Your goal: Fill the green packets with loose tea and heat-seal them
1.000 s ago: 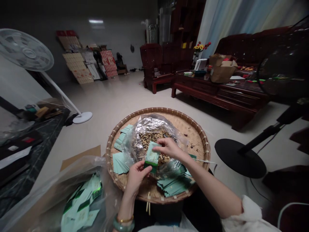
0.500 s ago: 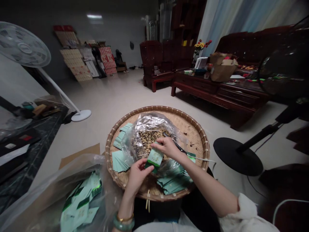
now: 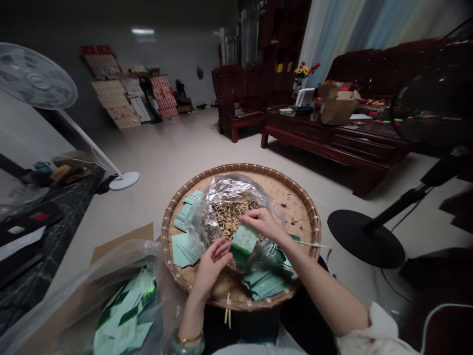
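My right hand (image 3: pixel 264 225) pinches the top edge of a small green sachet (image 3: pixel 245 239), which hangs tilted over the near side of a clear plastic bag (image 3: pixel 197 217). Just left of the sachet is my left hand (image 3: pixel 213 264), its fingers apart and holding nothing. Inside the bag lies a loose dried mix (image 3: pixel 229 217) of dark and pale bits. All this rests on a round woven bamboo tray (image 3: pixel 315 212). Flat green sachets (image 3: pixel 183 250) are fanned along the tray's left side, and another pile of sachets (image 3: pixel 268 282) lies at its front right.
At lower left, a large clear bag (image 3: pixel 79 286) holds several green sachets. A white standing fan (image 3: pixel 123 180) is to the left, a black fan base (image 3: pixel 365 239) to the right. A white cable (image 3: pixel 314 244) crosses the tray's right rim. Beyond stands a dark wooden table (image 3: pixel 325 140).
My left hand has let go of the sachet's lower edge, and its fingers have opened. The right hand has moved the sachet slightly to the right.
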{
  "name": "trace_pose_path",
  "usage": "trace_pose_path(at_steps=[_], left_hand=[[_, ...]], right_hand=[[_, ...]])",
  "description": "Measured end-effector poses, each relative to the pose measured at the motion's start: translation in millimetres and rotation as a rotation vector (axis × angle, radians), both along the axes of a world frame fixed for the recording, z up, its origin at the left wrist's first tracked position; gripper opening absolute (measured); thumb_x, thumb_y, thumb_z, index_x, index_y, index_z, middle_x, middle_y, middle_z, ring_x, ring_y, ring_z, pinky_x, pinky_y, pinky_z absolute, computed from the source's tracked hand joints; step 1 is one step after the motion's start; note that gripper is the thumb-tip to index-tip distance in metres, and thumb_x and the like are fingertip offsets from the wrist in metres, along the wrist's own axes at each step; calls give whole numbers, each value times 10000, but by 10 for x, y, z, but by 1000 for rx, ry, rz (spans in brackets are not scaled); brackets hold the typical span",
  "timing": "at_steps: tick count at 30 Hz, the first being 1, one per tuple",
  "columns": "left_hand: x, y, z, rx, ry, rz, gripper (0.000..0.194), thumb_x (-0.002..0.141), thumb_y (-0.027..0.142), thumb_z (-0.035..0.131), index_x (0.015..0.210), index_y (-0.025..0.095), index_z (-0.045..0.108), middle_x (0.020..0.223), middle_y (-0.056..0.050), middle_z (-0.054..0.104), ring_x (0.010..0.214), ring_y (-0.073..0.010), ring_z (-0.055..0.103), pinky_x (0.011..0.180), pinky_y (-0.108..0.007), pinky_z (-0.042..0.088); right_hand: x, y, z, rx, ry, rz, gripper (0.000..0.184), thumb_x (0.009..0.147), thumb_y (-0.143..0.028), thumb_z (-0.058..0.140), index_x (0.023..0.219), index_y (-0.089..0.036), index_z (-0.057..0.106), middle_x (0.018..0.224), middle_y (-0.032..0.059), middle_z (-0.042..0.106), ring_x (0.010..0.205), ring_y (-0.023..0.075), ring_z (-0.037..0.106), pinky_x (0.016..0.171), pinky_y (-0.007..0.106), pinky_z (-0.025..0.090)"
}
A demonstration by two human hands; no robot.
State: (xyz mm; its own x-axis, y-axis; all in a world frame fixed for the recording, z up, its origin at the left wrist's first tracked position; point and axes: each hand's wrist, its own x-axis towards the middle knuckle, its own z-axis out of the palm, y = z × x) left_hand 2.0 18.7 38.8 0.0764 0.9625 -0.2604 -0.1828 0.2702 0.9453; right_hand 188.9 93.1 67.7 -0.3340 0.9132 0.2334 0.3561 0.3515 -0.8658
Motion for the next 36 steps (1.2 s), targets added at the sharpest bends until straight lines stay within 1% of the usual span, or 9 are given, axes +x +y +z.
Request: trace_pose_path(at_steps=[4, 7, 10, 12, 17, 22, 26, 30, 36], left_hand=[[83, -4, 15, 18, -85, -120, 612, 584, 320, 798, 1133, 127, 608, 1075, -143, 683, 1006, -262, 628, 853, -327, 486], [164, -35, 22, -16, -31, -229, 422, 631, 352, 767, 936, 76, 675, 795, -108, 730, 771, -235, 680, 698, -296, 522], [219, -69, 13, -93, -109, -167, 372, 638, 383, 760, 845, 90, 661, 706, -84, 715, 677, -215, 682, 610, -278, 529], [242, -80, 12, -158, -171, -105, 397, 609, 387, 782, 857, 111, 640, 737, -83, 714, 690, -221, 687, 566, -272, 534], [296, -78, 21, -241, -216, -18, 449, 536, 365, 827, 857, 131, 617, 761, -82, 712, 715, -226, 691, 537, -267, 540], [290, -85, -14, -225, -184, -19, 450, 540, 381, 821, 843, 104, 635, 679, -86, 707, 651, -208, 680, 560, -277, 540], [265, -72, -48, -201, -158, -29, 446, 549, 386, 814, 850, 99, 652, 688, -88, 711, 632, -197, 669, 574, -279, 528], [309, -47, -69, -160, -130, -54, 433, 556, 393, 806, 837, 95, 670, 659, -67, 701, 601, -177, 651, 579, -264, 509], [347, -38, -90, -119, -79, -97, 407, 575, 396, 791, 815, 87, 680, 636, -59, 693, 580, -163, 634, 577, -252, 493]], right_hand=[[-107, -104, 4, 16, -58, 131, 479, 811, -476, 540, 474, -137, 512, 457, -39, 387, 472, 70, 326, 450, 206, 220], [-89, -118, -58, 42, -73, 17, 482, 849, -474, 495, 500, -144, 537, 486, -24, 448, 492, 87, 387, 471, 207, 274], [86, -71, -163, 165, -236, -275, 383, 905, -422, 423, 721, -164, 639, 720, 41, 607, 719, 160, 531, 663, 252, 394], [216, -44, -251, 208, -481, -398, 248, 853, -370, 529, 986, -188, 632, 976, 91, 617, 939, 225, 527, 806, 313, 396], [336, -9, -459, 110, -825, -390, 537, 757, -269, 629, 1253, -135, 474, 1110, 154, 566, 1053, 276, 500, 879, 365, 386], [450, 71, -394, 0, -492, -324, 466, 764, -303, 623, 1191, -131, 546, 1105, 142, 600, 1040, 268, 537, 892, 377, 404], [620, 39, -115, -253, -33, -35, 476, 772, -364, 632, 1195, -154, 571, 1142, 106, 621, 971, 223, 588, 837, 338, 457], [618, -72, 125, -365, -54, 187, 501, 707, -379, 696, 1154, -165, 618, 1048, 77, 664, 868, 204, 600, 727, 302, 479], [394, -120, 155, -425, -66, 215, 364, 718, -336, 665, 1040, -166, 679, 906, 54, 683, 670, 150, 577, 530, 232, 438]])
